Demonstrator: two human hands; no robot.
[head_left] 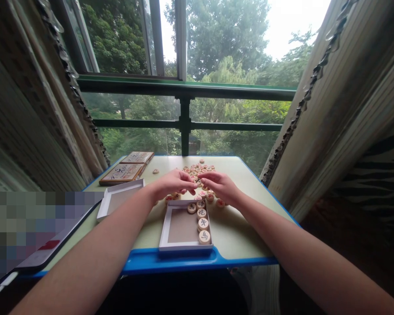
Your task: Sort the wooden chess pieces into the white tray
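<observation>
My left hand (175,182) hovers over the table with its fingers loosely bent and apart. Across from it, my right hand (218,183) has its fingers stretched toward the left one. Between the fingertips shows a Chinese chess piece (197,180) with a dark mark; whether a finger touches it I cannot tell. Behind and under the hands spreads a pile of round wooden chess pieces (203,169), many with red characters, partly hidden. Nearer me lies a shallow white box (163,236). Black-marked pieces (202,224) line its right side, and another piece (191,208) sits beside the top of that column.
The pale table (239,227) has a blue edge. At the left are a white box lid or tray (123,197) and two flat printed boxes (124,171). A single piece (155,171) lies apart. Beyond stand a green railing (216,90) and windows, with curtains either side.
</observation>
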